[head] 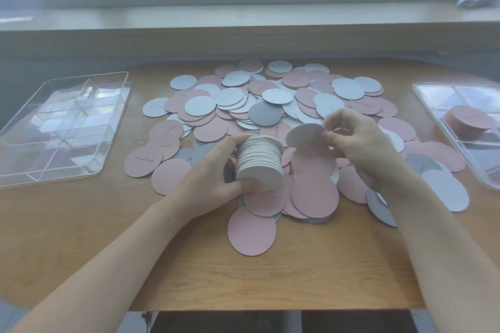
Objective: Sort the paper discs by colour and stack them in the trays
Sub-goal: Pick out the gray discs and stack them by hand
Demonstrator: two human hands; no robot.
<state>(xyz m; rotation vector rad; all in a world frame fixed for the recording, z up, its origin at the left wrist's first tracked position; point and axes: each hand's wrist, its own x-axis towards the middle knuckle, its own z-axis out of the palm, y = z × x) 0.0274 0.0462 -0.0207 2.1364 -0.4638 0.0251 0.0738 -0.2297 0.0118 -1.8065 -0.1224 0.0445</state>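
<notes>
A wide heap of pink and pale blue-grey paper discs covers the middle of the wooden table. My left hand grips a thick stack of pale discs on its side, just above the heap. My right hand pinches a single pale disc right beside the top of that stack. A clear divided tray lies at the left with nothing in it. Another clear tray at the right holds a stack of pink discs.
The table's front edge runs across the bottom, with bare wood between it and the heap. One pink disc lies alone nearest me. A window sill and wall stand behind the table.
</notes>
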